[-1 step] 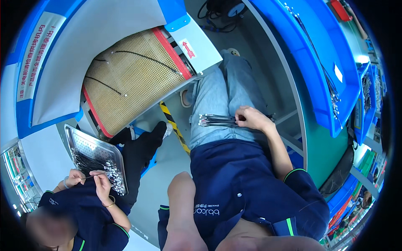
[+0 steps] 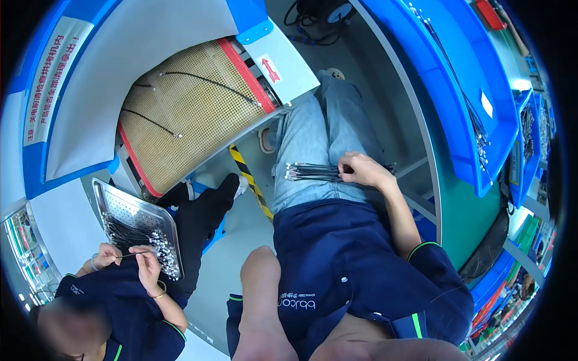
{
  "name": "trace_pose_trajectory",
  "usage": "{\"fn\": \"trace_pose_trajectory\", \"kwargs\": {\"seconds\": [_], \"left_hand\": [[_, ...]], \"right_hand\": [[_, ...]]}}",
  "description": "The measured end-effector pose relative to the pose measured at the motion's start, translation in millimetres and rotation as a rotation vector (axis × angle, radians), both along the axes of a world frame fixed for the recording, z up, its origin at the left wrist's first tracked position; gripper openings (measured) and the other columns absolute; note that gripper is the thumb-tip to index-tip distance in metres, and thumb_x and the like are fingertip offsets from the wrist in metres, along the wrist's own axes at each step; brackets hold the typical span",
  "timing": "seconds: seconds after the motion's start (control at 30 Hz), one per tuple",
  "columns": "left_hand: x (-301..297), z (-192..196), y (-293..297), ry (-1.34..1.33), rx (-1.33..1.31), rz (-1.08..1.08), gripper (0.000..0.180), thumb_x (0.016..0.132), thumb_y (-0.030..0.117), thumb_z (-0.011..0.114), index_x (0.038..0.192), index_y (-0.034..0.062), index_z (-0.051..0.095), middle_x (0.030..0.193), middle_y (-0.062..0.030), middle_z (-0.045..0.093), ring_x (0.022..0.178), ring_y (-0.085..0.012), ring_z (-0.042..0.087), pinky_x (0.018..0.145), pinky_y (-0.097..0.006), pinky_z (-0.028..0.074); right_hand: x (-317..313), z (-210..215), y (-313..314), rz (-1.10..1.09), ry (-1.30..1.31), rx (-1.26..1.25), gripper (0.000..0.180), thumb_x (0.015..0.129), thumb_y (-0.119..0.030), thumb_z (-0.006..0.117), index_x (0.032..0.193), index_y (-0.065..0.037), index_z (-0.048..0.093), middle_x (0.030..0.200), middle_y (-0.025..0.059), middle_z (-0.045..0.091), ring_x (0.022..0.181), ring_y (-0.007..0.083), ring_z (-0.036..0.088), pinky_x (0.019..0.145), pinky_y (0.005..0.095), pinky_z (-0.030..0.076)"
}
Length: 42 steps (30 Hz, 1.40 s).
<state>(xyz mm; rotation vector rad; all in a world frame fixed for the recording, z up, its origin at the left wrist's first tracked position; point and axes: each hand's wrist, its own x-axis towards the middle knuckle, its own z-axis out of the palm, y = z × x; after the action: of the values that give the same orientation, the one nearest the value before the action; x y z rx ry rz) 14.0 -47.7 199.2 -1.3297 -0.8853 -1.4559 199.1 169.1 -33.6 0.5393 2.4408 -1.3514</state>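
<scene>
- Black cables lie across the jeans, under the right hand, pale ends out left of its fingers
- Those fingers close narrowly on the bundle; a light, even grip with ends level suits it best
- Palm down, forearm angling back right of the fingers; left hand out of view, cannot tell its fingers

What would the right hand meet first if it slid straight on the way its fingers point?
Most likely the left stretch of the black cable bundle in the right hand itself, reaching over the jeans; depth is unclear, so it might brush the denim too.
</scene>
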Motion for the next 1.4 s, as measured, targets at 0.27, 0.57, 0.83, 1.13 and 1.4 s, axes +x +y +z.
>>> {"fn": "trace_pose_trajectory", "kwargs": {"seconds": [0.27,0.57,0.83,1.13,1.4], "left_hand": [[-35.4,2.6,12.7,-0.166,-0.131,-0.045,0.026,0.092,0.015,0.053,0.116,0.0077,0.053,0.113,-0.01,0.052,0.108,-0.0233,0.045,0.095,-0.04,0.034],[26.2,3.8,2.8,0.037,-0.015,0.009,0.029,0.092,0.01,0.049,0.12,0.0013,0.05,0.12,-0.0146,0.05,0.115,-0.0277,0.042,0.101,-0.045,0.031],[55.8,-3.8,-19.5,0.181,0.058,0.077,0.031,0.093,0.005,0.046,0.122,-0.0043,0.048,0.126,-0.0186,0.048,0.122,-0.0317,0.039,0.106,-0.049,0.028],[49.1,-47.6,-17.1,0.012,0.184,0.341,0.017,0.088,0.015,0.051,0.101,0.0097,0.061,0.106,-0.0028,0.06,0.109,-0.0139,0.05,0.09,-0.036,0.043],[26.5,-212.6,25.6,-0.921,-1.344,-0.057,0.031,0.09,0.006,0.051,0.121,-0.0003,0.049,0.119,-0.0173,0.051,0.112,-0.0346,0.048,0.098,-0.042,0.036]], "right_hand": [[-5.3,15.4,0.1,-0.038,-0.089,-0.119,0.014,0.072,-0.007,0.063,0.082,-0.001,0.055,0.079,0.0135,0.059,0.076,0.0285,0.058,0.07,0.0378,0.045],[-5.5,26.0,2.2,-0.034,0.071,-0.139,0.012,0.071,-0.003,0.061,0.082,-0.002,0.054,0.077,0.0092,0.06,0.069,0.0256,0.057,0.064,0.0355,0.044],[-3.7,37.1,8.1,-0.039,0.021,-0.102,0.014,0.071,-0.005,0.061,0.084,-0.002,0.057,0.079,0.01,0.062,0.072,0.0271,0.06,0.066,0.0363,0.047],[-1.6,46.3,15.0,-0.174,-0.089,-0.126,0.026,0.073,-0.005,0.061,0.099,-0.005,0.065,0.085,0.0104,0.065,0.075,0.027,0.063,0.066,0.0363,0.048],[6.4,25.4,16.3,-0.153,0.209,-0.04,0.015,0.077,-0.002,0.067,0.091,-0.002,0.07,0.083,0.0094,0.066,0.079,0.0227,0.064,0.068,0.0312,0.05]]}}
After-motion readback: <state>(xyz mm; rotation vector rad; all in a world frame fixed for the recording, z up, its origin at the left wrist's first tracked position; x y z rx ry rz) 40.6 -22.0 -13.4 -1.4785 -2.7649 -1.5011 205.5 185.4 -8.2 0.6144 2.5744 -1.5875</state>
